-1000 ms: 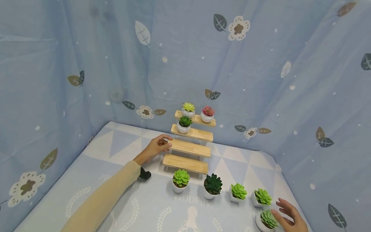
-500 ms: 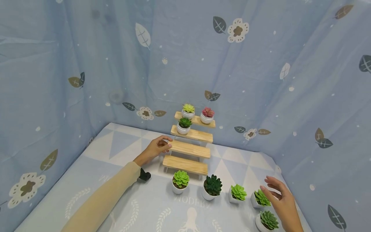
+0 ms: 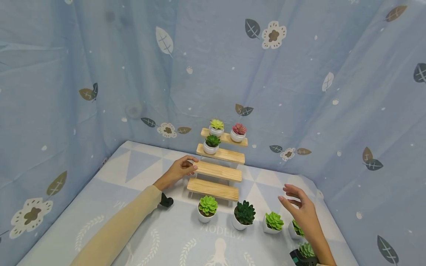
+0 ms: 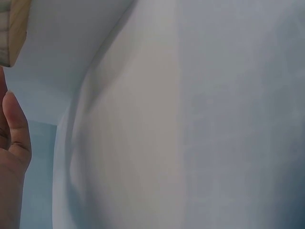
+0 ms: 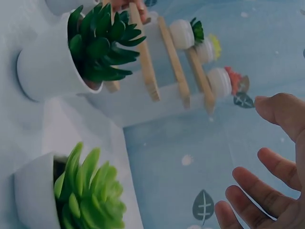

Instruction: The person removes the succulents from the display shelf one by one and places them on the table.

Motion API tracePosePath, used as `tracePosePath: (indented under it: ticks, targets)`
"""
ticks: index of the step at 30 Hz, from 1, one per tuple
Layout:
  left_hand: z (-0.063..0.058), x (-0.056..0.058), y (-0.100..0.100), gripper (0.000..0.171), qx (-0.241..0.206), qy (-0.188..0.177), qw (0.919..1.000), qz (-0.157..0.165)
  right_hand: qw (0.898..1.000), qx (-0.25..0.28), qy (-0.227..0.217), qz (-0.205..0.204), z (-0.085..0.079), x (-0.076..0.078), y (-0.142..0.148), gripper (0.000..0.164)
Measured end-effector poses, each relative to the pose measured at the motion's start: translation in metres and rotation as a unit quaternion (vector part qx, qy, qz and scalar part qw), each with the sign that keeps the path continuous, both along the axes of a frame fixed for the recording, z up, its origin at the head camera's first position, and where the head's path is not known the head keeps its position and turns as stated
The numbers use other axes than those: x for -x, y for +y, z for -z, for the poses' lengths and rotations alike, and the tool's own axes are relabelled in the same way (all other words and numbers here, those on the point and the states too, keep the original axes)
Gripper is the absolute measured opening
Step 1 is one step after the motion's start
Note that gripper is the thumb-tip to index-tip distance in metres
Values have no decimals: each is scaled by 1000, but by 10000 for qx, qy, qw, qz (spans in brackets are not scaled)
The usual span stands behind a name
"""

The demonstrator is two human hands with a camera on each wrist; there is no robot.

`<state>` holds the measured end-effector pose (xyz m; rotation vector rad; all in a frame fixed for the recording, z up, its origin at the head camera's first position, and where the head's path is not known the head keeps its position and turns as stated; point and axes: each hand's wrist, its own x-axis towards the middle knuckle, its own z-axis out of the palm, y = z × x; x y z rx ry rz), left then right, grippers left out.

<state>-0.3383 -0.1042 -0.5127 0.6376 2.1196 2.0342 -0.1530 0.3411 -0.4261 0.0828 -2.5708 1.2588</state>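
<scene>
A tiered wooden plant stand [image 3: 217, 170] stands at the back of the table. My left hand [image 3: 178, 170] holds the left end of its second-lowest shelf, thumb and fingers at the board's end. At the edge of the left wrist view, a finger meets the wooden board [image 4: 12, 33]. My right hand [image 3: 301, 208] hovers with nothing in it, fingers spread and slightly bent, beyond the light-green succulents. In the right wrist view it is nearest a square-potted light-green succulent [image 5: 90, 191] and a dark-green succulent [image 5: 102, 47] in a round white pot.
The stand's upper shelves bear a yellow-green succulent [image 3: 216, 125], a red one [image 3: 238, 131] and a green one [image 3: 212, 143]. In front stands a light-green succulent [image 3: 207, 207]. Another potted succulent [image 3: 306, 250] is partly behind the right wrist. Patterned curtains [image 3: 206, 66] enclose the table.
My right hand has moved from the front-right succulent forward and left, past the square-potted succulents, still holding nothing. My left hand has stayed at the stand.
</scene>
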Motion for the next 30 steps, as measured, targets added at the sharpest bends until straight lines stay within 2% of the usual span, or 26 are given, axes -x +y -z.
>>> tracePosePath:
  ticks: [5, 11, 30]
  targets:
    - [0, 2, 1, 40, 37, 13, 10000, 15, 9996, 20, 129, -264, -7, 7, -14, 57]
    - [0, 4, 1, 39, 53, -36, 10000, -2, 9984, 52, 263, -504, -6, 23, -22, 56]
    - [2, 3, -1, 39, 104, 65, 9999, -26, 9947, 201, 125, -998, -10, 68, -78, 57]
